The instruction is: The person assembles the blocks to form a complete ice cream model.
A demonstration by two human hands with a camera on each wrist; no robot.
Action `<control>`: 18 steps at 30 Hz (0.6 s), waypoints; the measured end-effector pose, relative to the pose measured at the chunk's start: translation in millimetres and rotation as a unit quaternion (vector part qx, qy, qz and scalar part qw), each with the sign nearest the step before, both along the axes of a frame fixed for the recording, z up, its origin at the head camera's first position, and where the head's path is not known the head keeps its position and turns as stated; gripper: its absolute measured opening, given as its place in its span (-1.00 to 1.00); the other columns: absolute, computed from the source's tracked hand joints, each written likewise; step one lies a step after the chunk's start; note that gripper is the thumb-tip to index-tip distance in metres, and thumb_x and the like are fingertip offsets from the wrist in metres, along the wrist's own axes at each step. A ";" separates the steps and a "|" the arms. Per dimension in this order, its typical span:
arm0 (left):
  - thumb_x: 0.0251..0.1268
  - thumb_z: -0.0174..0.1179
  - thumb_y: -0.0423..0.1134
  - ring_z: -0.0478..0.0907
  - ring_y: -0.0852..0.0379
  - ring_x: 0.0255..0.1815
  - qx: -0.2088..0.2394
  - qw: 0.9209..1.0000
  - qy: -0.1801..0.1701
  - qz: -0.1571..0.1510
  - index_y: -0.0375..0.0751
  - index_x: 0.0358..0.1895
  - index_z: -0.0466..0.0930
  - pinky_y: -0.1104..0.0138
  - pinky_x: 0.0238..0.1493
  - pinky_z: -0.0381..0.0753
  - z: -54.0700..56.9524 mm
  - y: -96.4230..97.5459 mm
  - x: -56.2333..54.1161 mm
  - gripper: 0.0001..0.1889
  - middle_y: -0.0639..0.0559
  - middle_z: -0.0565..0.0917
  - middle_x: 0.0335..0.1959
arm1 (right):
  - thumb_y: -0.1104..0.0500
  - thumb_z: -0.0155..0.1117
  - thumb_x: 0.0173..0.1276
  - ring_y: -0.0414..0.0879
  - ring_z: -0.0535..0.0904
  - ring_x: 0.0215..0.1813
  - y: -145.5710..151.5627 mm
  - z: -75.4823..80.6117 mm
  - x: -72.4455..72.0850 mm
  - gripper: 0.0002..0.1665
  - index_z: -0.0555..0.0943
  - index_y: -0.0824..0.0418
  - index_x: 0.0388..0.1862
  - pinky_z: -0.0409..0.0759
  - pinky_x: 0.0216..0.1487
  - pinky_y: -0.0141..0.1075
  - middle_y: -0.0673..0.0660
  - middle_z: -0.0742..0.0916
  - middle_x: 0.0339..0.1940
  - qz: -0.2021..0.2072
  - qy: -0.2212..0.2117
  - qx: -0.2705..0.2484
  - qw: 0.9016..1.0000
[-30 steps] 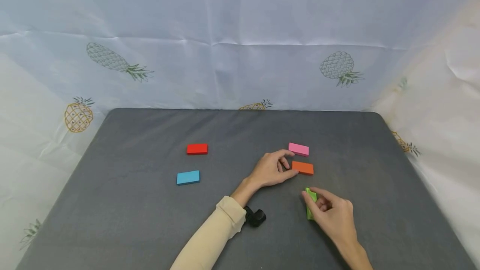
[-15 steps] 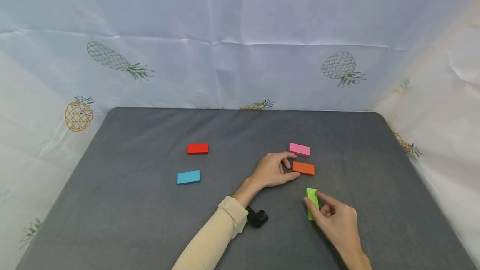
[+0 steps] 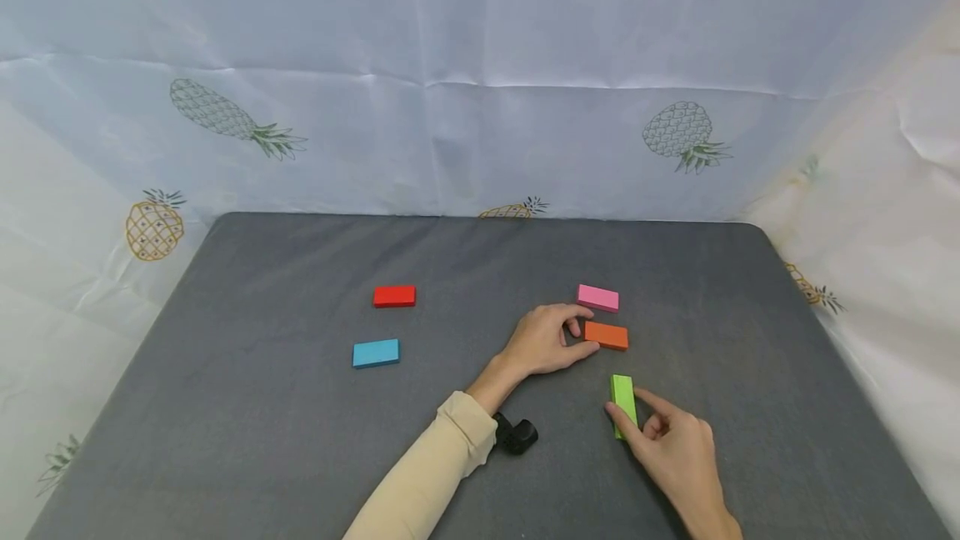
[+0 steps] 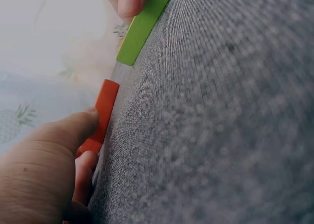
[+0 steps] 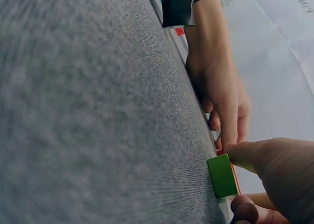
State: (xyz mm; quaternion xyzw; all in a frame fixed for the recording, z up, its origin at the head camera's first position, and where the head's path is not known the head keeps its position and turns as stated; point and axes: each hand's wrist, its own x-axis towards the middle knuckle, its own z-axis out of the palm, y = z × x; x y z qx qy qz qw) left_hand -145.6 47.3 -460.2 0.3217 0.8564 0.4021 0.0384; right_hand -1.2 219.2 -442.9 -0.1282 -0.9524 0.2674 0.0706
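Flat on the grey table lies an orange block (image 3: 609, 336), its left end between the thumb and index finger of my left hand (image 3: 538, 342). In the left wrist view that thumb lies along the face of the orange block (image 4: 104, 116). A pink block (image 3: 597, 298) sits just beyond, close to the left index fingertip. Nearer me, a lime-green block (image 3: 622, 394) points away lengthwise, and my right hand (image 3: 678, 444) holds it by its long sides with thumb and index finger. The right wrist view shows the end of the green block (image 5: 223, 177) between thumb and fingers.
A red block (image 3: 394, 297) and a blue block (image 3: 377, 353) lie on the left half of the table (image 3: 247, 407). A black device (image 3: 517, 437) sits at the left wrist. White pineapple-print sheeting (image 3: 450, 140) hangs behind and beside the table.
My right hand has drawn slightly back toward me along the green block, uncovering its far end. My left index fingertip has dropped a little from the pink block toward the orange one.
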 end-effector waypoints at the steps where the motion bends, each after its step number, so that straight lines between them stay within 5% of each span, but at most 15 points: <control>1: 0.33 0.38 -0.07 0.43 0.47 -0.57 -0.001 1.000 0.001 0.000 -0.12 0.20 0.67 0.65 -0.42 0.38 0.3 -0.1 0.1 -0.58 0.06 0.71 -0.29 | -0.09 0.60 0.16 -0.31 0.18 -0.73 -0.2 -0.1 -0.1 -0.45 0.78 0.30 -0.04 0.17 -0.64 -0.40 -0.08 0.44 -0.81 0.001 0.000 0.000 1.000; 18: 0.34 0.36 -0.16 0.44 0.44 -0.53 0.008 1.000 -0.002 -0.007 -0.14 0.11 0.70 0.66 -0.38 0.38 0.1 -3.6 0.7 -0.68 0.02 0.72 -0.27 | -0.05 0.58 0.20 -0.33 0.18 -0.74 -0.9 -0.2 -0.6 -0.47 0.76 0.32 -0.02 0.19 -0.66 -0.40 -0.09 0.44 -0.81 0.022 0.015 0.010 1.000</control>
